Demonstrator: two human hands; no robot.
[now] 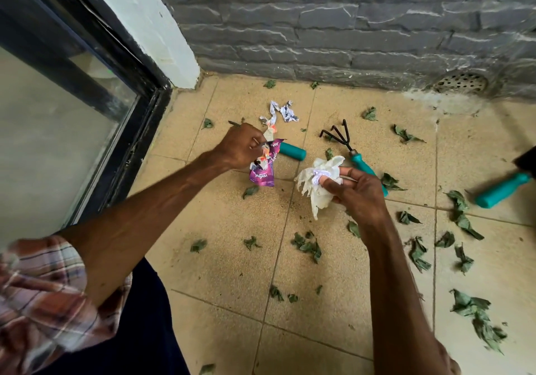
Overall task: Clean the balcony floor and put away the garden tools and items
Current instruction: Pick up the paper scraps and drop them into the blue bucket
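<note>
My left hand grips a bunch of crumpled litter, with a purple wrapper hanging down from it. My right hand pinches a crumpled white tissue between thumb and fingers. On the beige tiled floor lie a hand rake with black prongs and a teal handle, a teal handle partly hidden behind the wrapper, and a third teal-handled tool at the right edge. A crumpled white paper scrap lies beyond my left hand. Several wilted green leaves are scattered over the tiles.
A grey stone wall closes the far side, with a round perforated drain at its foot. A black-framed glass door runs along the left. A large clump of leaves lies at the lower right.
</note>
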